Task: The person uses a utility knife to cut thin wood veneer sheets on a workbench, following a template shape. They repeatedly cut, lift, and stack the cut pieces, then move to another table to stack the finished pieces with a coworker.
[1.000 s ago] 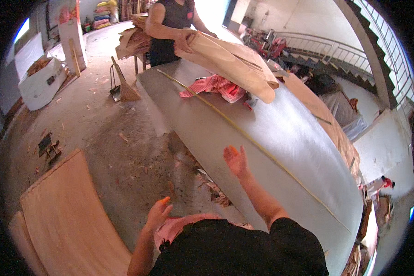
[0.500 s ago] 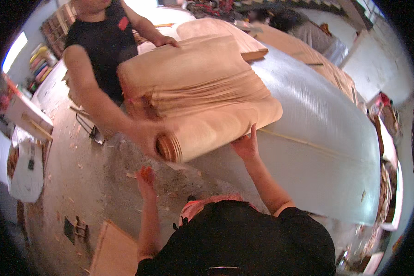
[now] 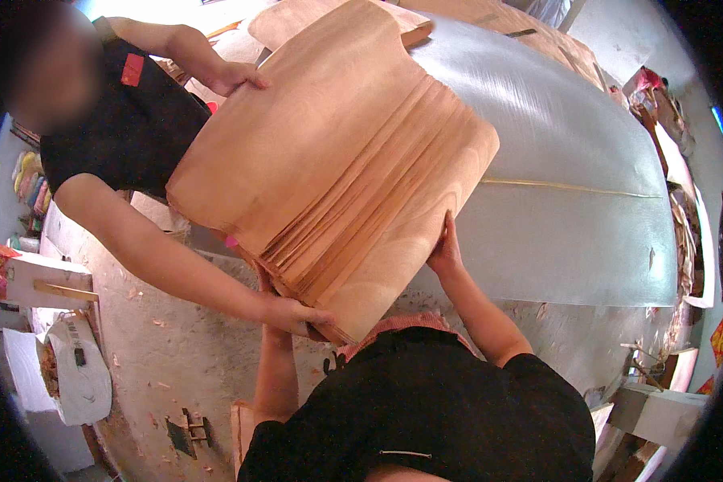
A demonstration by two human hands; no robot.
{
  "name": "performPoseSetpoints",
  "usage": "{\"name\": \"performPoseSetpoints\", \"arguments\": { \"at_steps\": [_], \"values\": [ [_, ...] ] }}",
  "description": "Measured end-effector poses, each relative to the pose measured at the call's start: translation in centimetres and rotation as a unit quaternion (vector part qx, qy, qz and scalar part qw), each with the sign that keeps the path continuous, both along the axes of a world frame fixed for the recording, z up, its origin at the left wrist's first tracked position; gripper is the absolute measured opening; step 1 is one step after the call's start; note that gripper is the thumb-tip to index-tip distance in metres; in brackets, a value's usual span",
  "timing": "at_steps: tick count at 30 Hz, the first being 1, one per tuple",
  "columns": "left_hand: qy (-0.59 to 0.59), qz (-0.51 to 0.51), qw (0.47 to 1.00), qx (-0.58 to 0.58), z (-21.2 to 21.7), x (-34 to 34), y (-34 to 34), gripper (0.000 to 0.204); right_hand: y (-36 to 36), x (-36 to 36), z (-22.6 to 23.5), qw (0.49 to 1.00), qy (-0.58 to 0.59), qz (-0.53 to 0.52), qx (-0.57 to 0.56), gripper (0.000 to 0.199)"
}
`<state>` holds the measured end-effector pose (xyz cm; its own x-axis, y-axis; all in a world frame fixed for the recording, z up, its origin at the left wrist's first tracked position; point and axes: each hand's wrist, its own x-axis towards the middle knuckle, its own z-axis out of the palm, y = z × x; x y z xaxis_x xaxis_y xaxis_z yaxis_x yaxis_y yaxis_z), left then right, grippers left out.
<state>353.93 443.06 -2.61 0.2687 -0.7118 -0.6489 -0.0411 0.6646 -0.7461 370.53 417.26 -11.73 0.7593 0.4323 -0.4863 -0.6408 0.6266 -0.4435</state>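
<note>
A thick stack of thin wood veneer sheets hangs in the air before me, tilted, with many layered edges stepped across it. My right hand grips its right edge, fingers up along the side and partly under it. At the stack's near left corner my left hand reaches up against the underside. Its fingers are mostly hidden by the sheets and a co-worker's forearm. The co-worker's one hand holds the near corner, and their other hand holds the far left edge.
A large table covered in shiny grey sheeting stretches to the right. More veneer lies on it behind the stack. White sacks stand at the left, and wood scraps litter the concrete floor. A timber frame stands at lower right.
The rolled near part of the veneer has flattened into stepped layers, and the stack has swung nearer me. My left hand, apart from it before, has risen to its near left corner.
</note>
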Motion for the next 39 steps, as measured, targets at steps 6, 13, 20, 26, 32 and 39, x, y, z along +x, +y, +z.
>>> {"name": "performPoseSetpoints", "arguments": {
  "at_steps": [6, 13, 20, 26, 32, 39],
  "values": [
    [-0.325, 0.069, 0.813, 0.478, -12.5, -4.1, 2.4, 0.059, 0.6, -0.1, -2.6, 0.999, -0.018, 0.019, -0.042, 0.061],
    [-0.34, 0.083, 0.678, 0.646, -12.0, -5.6, -10.5, 0.059, -9.6, 3.0, 1.2, 0.983, -0.086, 0.046, -0.155, 0.064],
    [-0.536, -0.437, 0.336, 0.639, -16.0, -7.6, -24.9, 0.047, -23.8, 13.0, 3.0, 0.93, -0.202, 0.129, -0.279, 0.06],
    [-0.577, -0.489, 0.221, 0.615, -2.7, -4.4, -23.6, 0.042, -26.8, 12.1, -4.1, 0.812, -0.279, -0.004, -0.512, 0.072],
    [-0.32, -0.446, -0.195, 0.813, -1.8, -0.2, -26.3, 0.084, -26.4, 6.8, -3.4, 0.709, -0.443, -0.108, -0.539, 0.065],
    [-0.36, -0.402, -0.193, 0.819, -2.9, -1.2, -27.6, 0.07, -29.6, 1.9, -2.2, 0.732, -0.384, -0.08, -0.556, 0.053]
  ]
}}
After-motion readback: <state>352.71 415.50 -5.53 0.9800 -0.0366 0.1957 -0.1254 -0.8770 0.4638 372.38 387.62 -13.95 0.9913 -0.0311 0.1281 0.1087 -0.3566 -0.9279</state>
